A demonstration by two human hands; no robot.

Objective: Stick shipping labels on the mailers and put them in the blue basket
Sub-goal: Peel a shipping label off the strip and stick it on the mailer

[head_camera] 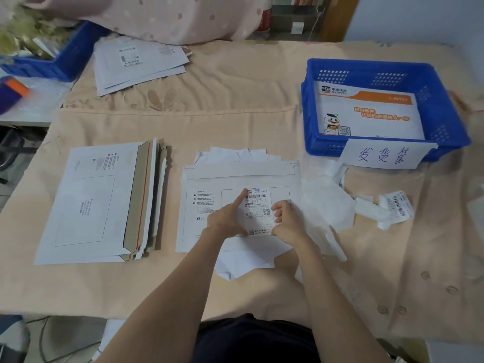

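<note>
Left hand (227, 214) forefinger smooths shipping label (258, 205) onto mailer (209, 184), curled right hand (286, 221) pinning its 3 o'clock edge square.

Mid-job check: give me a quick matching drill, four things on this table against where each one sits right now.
Things:
1. shipping label
2. stack of unlabelled mailers
3. orange-printed mailer
4. handwritten paper sign

Places:
A. inside the blue basket
B. on the basket's front wall
C. on the centre mailer, under both hands
D. left of the centre mailer

Pairs: 1-C, 2-D, 3-A, 4-B
</note>
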